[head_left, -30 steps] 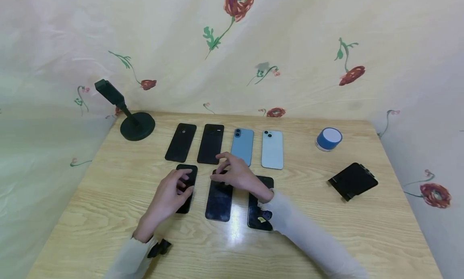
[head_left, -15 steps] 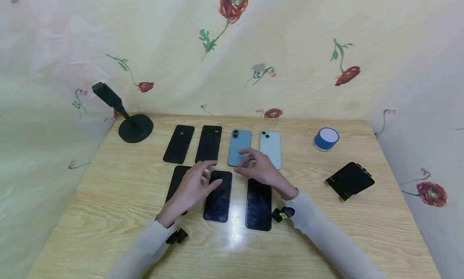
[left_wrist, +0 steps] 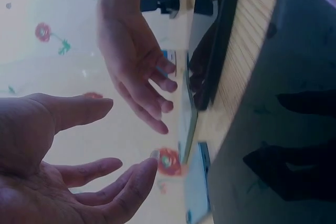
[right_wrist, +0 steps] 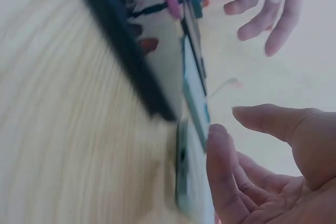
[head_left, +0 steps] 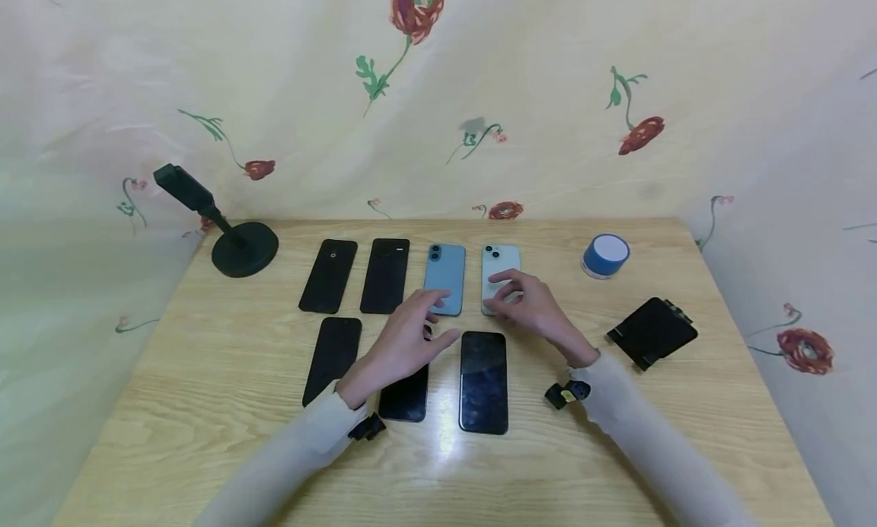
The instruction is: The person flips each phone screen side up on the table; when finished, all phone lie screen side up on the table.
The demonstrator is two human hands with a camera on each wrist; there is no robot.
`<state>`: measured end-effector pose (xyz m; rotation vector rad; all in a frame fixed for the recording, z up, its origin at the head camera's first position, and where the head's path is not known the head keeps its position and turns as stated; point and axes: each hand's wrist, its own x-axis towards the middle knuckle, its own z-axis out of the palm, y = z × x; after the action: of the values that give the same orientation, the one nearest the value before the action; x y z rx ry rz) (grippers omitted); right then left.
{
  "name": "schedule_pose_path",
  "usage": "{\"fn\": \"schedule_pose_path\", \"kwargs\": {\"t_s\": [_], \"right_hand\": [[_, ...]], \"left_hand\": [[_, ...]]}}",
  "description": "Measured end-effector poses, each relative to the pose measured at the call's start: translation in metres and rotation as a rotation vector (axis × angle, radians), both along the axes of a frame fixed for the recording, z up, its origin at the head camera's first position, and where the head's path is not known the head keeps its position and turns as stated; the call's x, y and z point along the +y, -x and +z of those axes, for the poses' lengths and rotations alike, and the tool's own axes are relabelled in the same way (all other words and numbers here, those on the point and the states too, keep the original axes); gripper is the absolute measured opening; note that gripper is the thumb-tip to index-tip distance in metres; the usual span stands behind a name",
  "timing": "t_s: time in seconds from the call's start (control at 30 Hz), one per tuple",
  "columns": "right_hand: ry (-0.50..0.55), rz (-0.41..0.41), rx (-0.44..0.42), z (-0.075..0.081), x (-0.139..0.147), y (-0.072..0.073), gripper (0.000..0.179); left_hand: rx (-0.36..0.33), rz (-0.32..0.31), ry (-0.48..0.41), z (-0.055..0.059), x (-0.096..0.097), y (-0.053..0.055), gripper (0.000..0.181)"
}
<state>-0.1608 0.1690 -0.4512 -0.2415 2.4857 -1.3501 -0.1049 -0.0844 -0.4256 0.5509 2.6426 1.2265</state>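
Note:
My left hand [head_left: 409,336] hovers above the front row, its thumb and fingers apart with nothing between them. It partly hides the middle dark phone [head_left: 404,399]. My right hand [head_left: 527,305] is over the lower part of the pale phone [head_left: 502,259] in the back row, fingers loosely bent and holding nothing. Beside that phone lies a blue phone [head_left: 445,272], camera side up, its lower end overlapped by my left fingertips. Nearest to both palms is the right-hand dark phone [head_left: 483,382]. In the right wrist view, a gap shows between right thumb and fingers [right_wrist: 223,174].
Two black phones [head_left: 329,276] fill the left of the back row, and another dark phone [head_left: 332,359] lies in front of them. A black stand [head_left: 245,250] occupies the back left. On the right are a blue-and-white cylinder [head_left: 606,256] and a black folding holder [head_left: 652,333].
Both hands have moved rightward, the left from the left front phone to the middle one, the right from the middle front phone to the pale back one. The phones keep their arrangement.

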Motion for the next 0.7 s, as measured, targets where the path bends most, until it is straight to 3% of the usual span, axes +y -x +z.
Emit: {"fn": "schedule_pose_path", "kwargs": {"t_s": [0.33,0.7], "right_hand": [[-0.037,-0.131,0.022,-0.005,0.026,0.016,0.042],[-0.032,-0.193,0.049,-0.012,0.046,0.038,0.041]], "left_hand": [[0.029,-0.045,0.065,-0.005,0.043,0.021,0.06],[0.026,-0.045,0.32,-0.008,0.081,0.04,0.066]]}}
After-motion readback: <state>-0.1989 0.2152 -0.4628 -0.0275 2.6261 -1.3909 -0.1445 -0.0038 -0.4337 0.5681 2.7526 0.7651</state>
